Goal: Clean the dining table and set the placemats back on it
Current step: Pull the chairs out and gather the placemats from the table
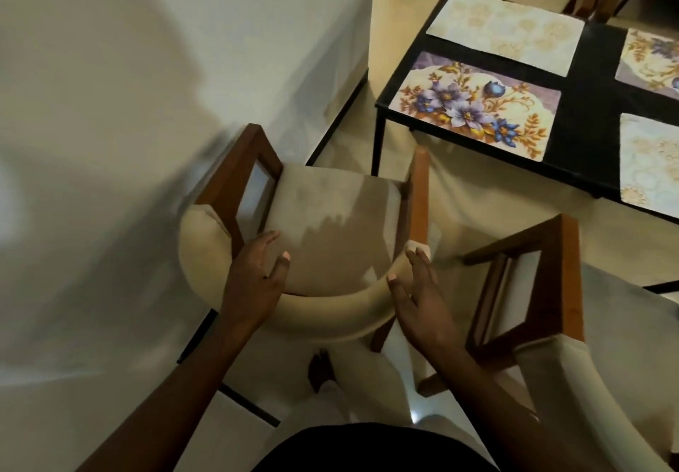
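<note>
Flanking chair backrest: left hand, right hand, both flat, perhaps touching.

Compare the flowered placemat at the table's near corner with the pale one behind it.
The flowered placemat shows bold purple and blue blooms with gold leaves; the pale placemat has only a faint beige pattern on cream. The flowered placemat lies at the near corner of the black table; the pale placemat lies toward the far edge. Both are rectangular and flat, with a strip of bare table between them.
</note>
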A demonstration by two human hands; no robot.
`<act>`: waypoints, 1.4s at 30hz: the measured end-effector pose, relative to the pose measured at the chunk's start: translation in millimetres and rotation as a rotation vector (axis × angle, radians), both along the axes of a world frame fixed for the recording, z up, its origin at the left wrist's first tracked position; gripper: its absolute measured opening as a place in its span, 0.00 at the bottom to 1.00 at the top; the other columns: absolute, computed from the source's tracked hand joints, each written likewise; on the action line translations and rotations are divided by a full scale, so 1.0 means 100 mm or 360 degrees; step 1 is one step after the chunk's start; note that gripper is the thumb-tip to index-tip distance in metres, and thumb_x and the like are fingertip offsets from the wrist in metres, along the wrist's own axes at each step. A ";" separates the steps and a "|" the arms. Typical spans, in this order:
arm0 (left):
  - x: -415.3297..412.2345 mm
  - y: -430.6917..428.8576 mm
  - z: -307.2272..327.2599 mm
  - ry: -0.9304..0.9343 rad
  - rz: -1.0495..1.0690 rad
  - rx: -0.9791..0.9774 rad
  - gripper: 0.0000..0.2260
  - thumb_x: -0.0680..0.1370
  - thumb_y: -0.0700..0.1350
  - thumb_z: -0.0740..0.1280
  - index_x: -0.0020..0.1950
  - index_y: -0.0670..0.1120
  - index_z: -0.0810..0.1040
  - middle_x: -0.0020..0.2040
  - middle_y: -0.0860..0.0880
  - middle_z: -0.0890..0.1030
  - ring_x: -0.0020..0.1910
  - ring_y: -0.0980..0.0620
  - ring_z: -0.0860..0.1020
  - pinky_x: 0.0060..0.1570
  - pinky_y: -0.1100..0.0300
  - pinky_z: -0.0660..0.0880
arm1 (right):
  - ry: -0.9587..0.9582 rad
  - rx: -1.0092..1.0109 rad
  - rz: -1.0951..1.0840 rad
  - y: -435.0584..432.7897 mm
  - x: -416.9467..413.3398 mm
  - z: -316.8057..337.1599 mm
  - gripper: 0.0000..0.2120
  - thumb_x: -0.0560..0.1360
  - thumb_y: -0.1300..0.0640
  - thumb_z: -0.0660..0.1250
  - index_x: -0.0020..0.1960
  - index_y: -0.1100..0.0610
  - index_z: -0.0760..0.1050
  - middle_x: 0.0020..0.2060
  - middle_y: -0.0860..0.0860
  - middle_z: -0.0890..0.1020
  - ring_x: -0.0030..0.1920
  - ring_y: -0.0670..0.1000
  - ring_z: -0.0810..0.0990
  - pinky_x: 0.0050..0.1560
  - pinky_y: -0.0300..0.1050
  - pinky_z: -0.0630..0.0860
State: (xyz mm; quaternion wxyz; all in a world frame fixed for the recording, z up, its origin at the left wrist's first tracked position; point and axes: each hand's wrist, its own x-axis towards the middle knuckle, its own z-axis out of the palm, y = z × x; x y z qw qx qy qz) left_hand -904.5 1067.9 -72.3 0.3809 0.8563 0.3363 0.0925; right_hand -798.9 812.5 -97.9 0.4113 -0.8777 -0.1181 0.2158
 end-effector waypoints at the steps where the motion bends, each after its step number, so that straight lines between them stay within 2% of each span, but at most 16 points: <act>1: -0.02 0.03 -0.02 0.0013 -0.0003 0.0025 0.20 0.82 0.49 0.68 0.74 0.50 0.74 0.70 0.48 0.79 0.68 0.49 0.77 0.68 0.49 0.75 | 0.0011 -0.0026 -0.0009 0.00 0.02 -0.02 0.32 0.84 0.42 0.59 0.84 0.50 0.55 0.84 0.49 0.53 0.83 0.52 0.53 0.79 0.52 0.57; 5: -0.08 0.46 -0.11 0.0089 0.0026 0.0112 0.19 0.82 0.46 0.69 0.72 0.46 0.76 0.67 0.46 0.80 0.64 0.52 0.76 0.63 0.57 0.73 | 0.0082 -0.0228 -0.0013 0.27 0.15 -0.20 0.36 0.83 0.42 0.62 0.84 0.49 0.50 0.84 0.50 0.48 0.83 0.57 0.53 0.79 0.60 0.60; 8: -0.06 0.72 -0.26 0.0222 0.0052 0.0199 0.19 0.80 0.48 0.70 0.70 0.45 0.77 0.67 0.42 0.80 0.66 0.42 0.78 0.67 0.44 0.73 | 0.0084 -0.0402 0.0024 0.34 0.31 -0.31 0.40 0.82 0.44 0.65 0.85 0.54 0.47 0.84 0.52 0.43 0.84 0.55 0.46 0.80 0.53 0.52; 10: -0.07 0.88 -0.40 0.0427 0.0043 0.0334 0.21 0.79 0.51 0.69 0.71 0.46 0.77 0.71 0.41 0.77 0.71 0.38 0.73 0.72 0.37 0.66 | 0.0143 -0.0468 0.0012 0.32 0.41 -0.38 0.42 0.82 0.44 0.65 0.85 0.55 0.44 0.84 0.52 0.40 0.83 0.56 0.40 0.80 0.53 0.49; 12: -0.13 1.06 -0.53 0.0662 0.0022 0.0411 0.25 0.79 0.52 0.70 0.76 0.49 0.73 0.78 0.42 0.69 0.79 0.39 0.64 0.77 0.36 0.57 | 0.0192 -0.0489 -0.0062 0.32 0.49 -0.45 0.43 0.82 0.44 0.64 0.85 0.55 0.41 0.84 0.53 0.39 0.83 0.58 0.40 0.81 0.55 0.49; 16: -0.20 1.35 -0.73 0.0874 -0.0113 0.0494 0.34 0.78 0.58 0.67 0.82 0.51 0.62 0.84 0.45 0.57 0.84 0.41 0.51 0.79 0.37 0.54 | 0.0330 -0.0448 -0.0205 0.34 0.78 -0.56 0.44 0.83 0.46 0.64 0.84 0.54 0.36 0.84 0.58 0.47 0.81 0.63 0.56 0.77 0.57 0.62; 18: -0.16 1.47 -0.74 0.0894 -0.0084 0.0497 0.37 0.78 0.59 0.64 0.84 0.48 0.58 0.85 0.45 0.54 0.84 0.41 0.48 0.80 0.40 0.51 | 0.0341 -0.0434 -0.0213 0.38 0.90 -0.56 0.45 0.83 0.48 0.64 0.84 0.53 0.34 0.82 0.60 0.56 0.74 0.64 0.68 0.70 0.58 0.71; 20: -0.04 1.59 -0.77 0.0967 -0.0129 0.0479 0.41 0.76 0.60 0.61 0.85 0.45 0.54 0.85 0.42 0.52 0.84 0.40 0.47 0.81 0.45 0.45 | 0.0390 -0.0480 -0.0266 0.41 1.02 -0.60 0.44 0.83 0.49 0.64 0.84 0.53 0.35 0.78 0.62 0.64 0.68 0.64 0.75 0.63 0.58 0.75; 22: 0.02 1.72 -0.79 0.1025 -0.0143 0.0441 0.40 0.80 0.57 0.65 0.85 0.44 0.50 0.85 0.41 0.50 0.84 0.39 0.47 0.82 0.45 0.44 | 0.0373 -0.0489 -0.0306 0.44 1.06 -0.59 0.42 0.82 0.51 0.66 0.84 0.54 0.41 0.74 0.62 0.69 0.65 0.63 0.77 0.58 0.56 0.77; 25: 0.13 1.93 -0.87 0.1043 -0.0116 0.0321 0.44 0.80 0.51 0.70 0.85 0.45 0.44 0.85 0.43 0.48 0.82 0.36 0.53 0.80 0.42 0.52 | 0.0433 -0.0491 -0.0376 0.49 1.19 -0.57 0.34 0.79 0.55 0.69 0.78 0.57 0.55 0.66 0.61 0.75 0.59 0.62 0.80 0.52 0.53 0.77; 28: 0.31 2.19 -0.91 0.1029 -0.0054 0.0205 0.43 0.79 0.49 0.72 0.85 0.43 0.48 0.84 0.40 0.52 0.76 0.31 0.64 0.74 0.36 0.65 | 0.0494 -0.0529 -0.0435 0.55 1.28 -0.56 0.29 0.77 0.56 0.71 0.73 0.58 0.61 0.62 0.59 0.78 0.52 0.57 0.78 0.48 0.51 0.75; 30: 0.39 2.33 -0.92 0.1038 -0.0004 0.0151 0.41 0.79 0.51 0.73 0.84 0.43 0.52 0.81 0.37 0.61 0.74 0.30 0.68 0.71 0.35 0.67 | 0.0481 -0.0540 -0.0464 0.57 1.29 -0.57 0.28 0.75 0.55 0.72 0.70 0.57 0.65 0.59 0.57 0.79 0.50 0.54 0.76 0.47 0.49 0.74; 32: 0.58 2.52 -1.01 0.1018 0.0098 0.0022 0.37 0.78 0.55 0.74 0.80 0.41 0.63 0.74 0.35 0.71 0.69 0.30 0.73 0.68 0.36 0.71 | 0.0467 -0.0592 -0.0523 0.59 1.33 -0.58 0.27 0.74 0.52 0.73 0.69 0.55 0.67 0.54 0.53 0.78 0.49 0.53 0.77 0.48 0.50 0.76; 35: 0.72 2.69 -1.06 0.0992 0.0295 -0.0239 0.31 0.72 0.57 0.79 0.67 0.38 0.79 0.62 0.35 0.82 0.59 0.33 0.80 0.62 0.38 0.77 | 0.0504 -0.0600 -0.0551 0.58 1.37 -0.60 0.24 0.74 0.50 0.74 0.66 0.55 0.70 0.52 0.52 0.78 0.50 0.54 0.79 0.53 0.56 0.81; 38: 0.77 2.71 -1.06 0.0985 0.0301 -0.0232 0.27 0.71 0.53 0.81 0.61 0.36 0.83 0.57 0.34 0.84 0.54 0.33 0.81 0.59 0.39 0.79 | 0.0500 -0.0569 -0.0539 0.55 1.38 -0.61 0.23 0.75 0.51 0.73 0.66 0.56 0.71 0.55 0.54 0.80 0.54 0.57 0.81 0.56 0.59 0.82; 42: 0.75 2.66 -1.07 0.0935 0.0299 -0.0202 0.25 0.71 0.52 0.80 0.60 0.36 0.83 0.57 0.33 0.84 0.54 0.33 0.81 0.58 0.39 0.79 | 0.0458 -0.0581 -0.0527 0.50 1.36 -0.61 0.22 0.74 0.51 0.72 0.65 0.58 0.73 0.55 0.56 0.81 0.54 0.58 0.82 0.55 0.59 0.82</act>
